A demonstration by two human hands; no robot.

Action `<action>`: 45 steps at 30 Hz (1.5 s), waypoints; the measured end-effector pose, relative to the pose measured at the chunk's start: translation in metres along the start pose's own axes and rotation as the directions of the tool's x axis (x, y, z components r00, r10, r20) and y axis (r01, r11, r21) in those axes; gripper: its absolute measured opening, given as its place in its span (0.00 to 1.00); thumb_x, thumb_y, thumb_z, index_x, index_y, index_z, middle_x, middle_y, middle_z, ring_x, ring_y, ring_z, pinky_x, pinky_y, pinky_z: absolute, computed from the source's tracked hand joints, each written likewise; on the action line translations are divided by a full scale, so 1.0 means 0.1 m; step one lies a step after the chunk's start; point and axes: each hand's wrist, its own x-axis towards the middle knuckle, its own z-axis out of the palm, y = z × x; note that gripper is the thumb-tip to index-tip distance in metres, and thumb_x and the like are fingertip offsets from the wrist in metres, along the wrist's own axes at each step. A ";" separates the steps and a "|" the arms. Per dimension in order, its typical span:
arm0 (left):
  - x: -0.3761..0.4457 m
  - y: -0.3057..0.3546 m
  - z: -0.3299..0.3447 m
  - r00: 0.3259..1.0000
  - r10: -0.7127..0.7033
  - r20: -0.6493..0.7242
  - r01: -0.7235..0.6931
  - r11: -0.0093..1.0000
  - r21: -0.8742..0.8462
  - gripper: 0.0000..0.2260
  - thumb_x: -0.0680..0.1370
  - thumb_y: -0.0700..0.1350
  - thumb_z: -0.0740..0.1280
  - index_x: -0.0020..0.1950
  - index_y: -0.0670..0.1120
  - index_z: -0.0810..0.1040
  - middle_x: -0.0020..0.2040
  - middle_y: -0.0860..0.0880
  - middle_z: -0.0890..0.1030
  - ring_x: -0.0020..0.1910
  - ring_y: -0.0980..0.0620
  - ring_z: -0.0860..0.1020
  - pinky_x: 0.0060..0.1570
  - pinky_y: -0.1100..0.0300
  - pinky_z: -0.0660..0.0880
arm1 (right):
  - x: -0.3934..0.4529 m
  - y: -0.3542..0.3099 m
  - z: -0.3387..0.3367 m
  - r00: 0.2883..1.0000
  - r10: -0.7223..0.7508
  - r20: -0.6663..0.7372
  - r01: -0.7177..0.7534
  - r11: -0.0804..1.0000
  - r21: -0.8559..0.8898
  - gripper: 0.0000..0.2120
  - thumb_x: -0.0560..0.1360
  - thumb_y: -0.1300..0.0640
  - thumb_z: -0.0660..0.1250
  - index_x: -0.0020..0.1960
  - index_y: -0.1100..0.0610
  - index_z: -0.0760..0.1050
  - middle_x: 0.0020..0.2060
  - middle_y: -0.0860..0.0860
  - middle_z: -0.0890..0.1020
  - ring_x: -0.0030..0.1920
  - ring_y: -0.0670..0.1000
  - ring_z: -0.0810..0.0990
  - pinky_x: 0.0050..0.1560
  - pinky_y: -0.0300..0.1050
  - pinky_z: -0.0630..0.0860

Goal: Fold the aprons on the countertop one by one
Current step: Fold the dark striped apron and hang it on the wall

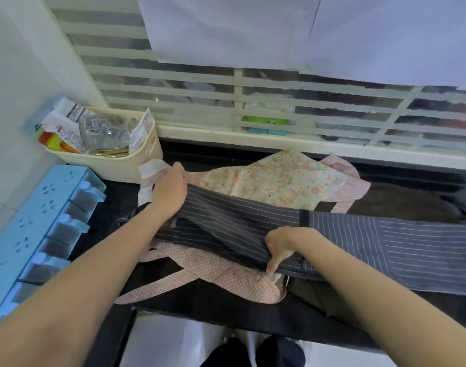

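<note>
A dark grey pinstriped apron lies across the black countertop, stretching to the right edge of the view. Its left part is raised in a fold. My left hand grips the far left corner of that fold. My right hand pinches its near edge, fingers curled down over the cloth. Beneath it lies a floral apron with pink dotted trim and straps that spread toward the front edge.
A cream basket full of packets and a glass jar stands at the back left. A light blue rack runs along the left wall. Behind the counter is a slatted window. The floor and my feet show below.
</note>
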 end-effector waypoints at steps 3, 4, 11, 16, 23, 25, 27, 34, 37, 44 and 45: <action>0.07 0.02 0.00 0.998 -0.070 0.002 0.069 0.994 0.087 0.07 0.82 0.40 0.55 0.58 0.40 0.67 0.48 0.43 0.75 0.42 0.48 0.73 0.38 0.57 0.66 | 0.07 -0.03 0.12 0.999 0.012 -0.033 -0.015 0.996 -0.086 0.38 0.67 0.39 0.72 0.67 0.60 0.67 0.61 0.56 0.73 0.65 0.61 0.67 0.63 0.57 0.69; 0.05 0.04 0.01 1.000 -0.019 -0.013 0.021 0.982 0.186 0.09 0.81 0.41 0.56 0.61 0.40 0.67 0.54 0.40 0.73 0.49 0.44 0.73 0.44 0.54 0.68 | 0.05 -0.04 0.13 0.999 0.014 -0.052 -0.018 0.996 -0.085 0.37 0.67 0.40 0.72 0.67 0.59 0.67 0.62 0.55 0.73 0.65 0.60 0.66 0.62 0.58 0.69; -0.68 0.12 0.37 0.536 0.583 0.611 -0.831 0.491 0.260 0.15 0.77 0.54 0.63 0.59 0.48 0.70 0.60 0.50 0.71 0.60 0.50 0.68 0.57 0.57 0.63 | 0.09 -0.08 0.12 1.000 -0.010 0.018 0.011 0.996 -0.083 0.23 0.68 0.45 0.73 0.53 0.61 0.78 0.47 0.53 0.79 0.50 0.55 0.77 0.53 0.54 0.76; -0.43 -0.15 0.25 0.730 0.254 0.634 -0.658 0.511 0.553 0.15 0.80 0.46 0.58 0.66 0.47 0.70 0.63 0.48 0.75 0.62 0.47 0.73 0.60 0.54 0.66 | 0.12 -0.07 0.21 1.000 0.002 -0.018 -0.004 0.993 -0.118 0.19 0.72 0.46 0.70 0.53 0.60 0.78 0.52 0.53 0.78 0.55 0.57 0.74 0.55 0.61 0.69; -0.46 0.34 0.30 0.656 0.421 0.626 -0.689 0.671 0.272 0.08 0.76 0.51 0.64 0.47 0.49 0.70 0.48 0.52 0.74 0.48 0.51 0.73 0.42 0.59 0.70 | 0.03 0.07 0.29 0.935 -0.147 -0.322 0.239 0.933 0.269 0.06 0.74 0.52 0.68 0.44 0.53 0.74 0.50 0.52 0.79 0.53 0.53 0.74 0.62 0.58 0.69; -0.54 0.58 0.46 0.623 0.524 0.580 -0.725 0.665 0.179 0.15 0.77 0.51 0.64 0.61 0.49 0.69 0.59 0.50 0.70 0.57 0.50 0.70 0.51 0.57 0.72 | -0.04 0.25 0.29 0.881 -0.122 -0.457 0.298 0.893 0.337 0.04 0.76 0.54 0.65 0.49 0.54 0.75 0.53 0.53 0.78 0.55 0.53 0.75 0.58 0.48 0.72; -0.62 0.81 0.66 0.622 0.513 0.592 -0.725 0.663 0.187 0.24 0.79 0.51 0.62 0.72 0.50 0.60 0.71 0.49 0.62 0.66 0.47 0.64 0.60 0.53 0.70 | -0.12 0.54 0.34 0.816 -0.020 -0.577 0.202 0.946 0.252 0.12 0.77 0.56 0.63 0.59 0.56 0.72 0.61 0.55 0.71 0.62 0.56 0.69 0.60 0.47 0.69; -0.76 1.66 1.13 0.800 -0.167 0.576 -0.360 0.634 0.684 0.26 0.79 0.45 0.61 0.75 0.45 0.57 0.70 0.41 0.65 0.66 0.37 0.67 0.67 0.36 0.56 | -0.56 1.70 0.85 0.901 0.242 -0.361 -0.170 0.961 0.219 0.21 0.79 0.58 0.60 0.71 0.58 0.63 0.67 0.58 0.67 0.64 0.59 0.70 0.62 0.53 0.72; -0.84 2.28 1.32 0.862 -0.031 0.506 -0.435 0.468 0.769 0.24 0.79 0.49 0.63 0.72 0.44 0.63 0.69 0.43 0.68 0.68 0.39 0.65 0.68 0.39 0.55 | -0.75 2.28 1.05 0.869 0.284 -0.404 -0.179 0.944 0.278 0.14 0.79 0.58 0.59 0.63 0.59 0.72 0.58 0.56 0.76 0.55 0.57 0.77 0.56 0.50 0.76; -1.39 3.63 2.17 0.590 0.465 0.660 -0.697 0.706 0.126 0.19 0.79 0.51 0.60 0.68 0.46 0.65 0.69 0.44 0.64 0.66 0.43 0.64 0.62 0.47 0.66 | -1.12 3.61 1.43 0.832 0.195 -0.520 -0.123 0.978 0.171 0.12 0.78 0.60 0.60 0.61 0.59 0.68 0.61 0.56 0.65 0.60 0.58 0.70 0.56 0.50 0.72; -1.46 3.74 2.26 0.561 0.469 0.683 -0.699 0.710 0.087 0.20 0.79 0.52 0.62 0.67 0.46 0.65 0.69 0.44 0.64 0.66 0.43 0.64 0.60 0.48 0.67 | -1.13 3.72 1.48 0.834 0.178 -0.523 -0.106 0.981 0.165 0.12 0.78 0.60 0.60 0.61 0.59 0.67 0.62 0.56 0.64 0.58 0.58 0.71 0.54 0.49 0.72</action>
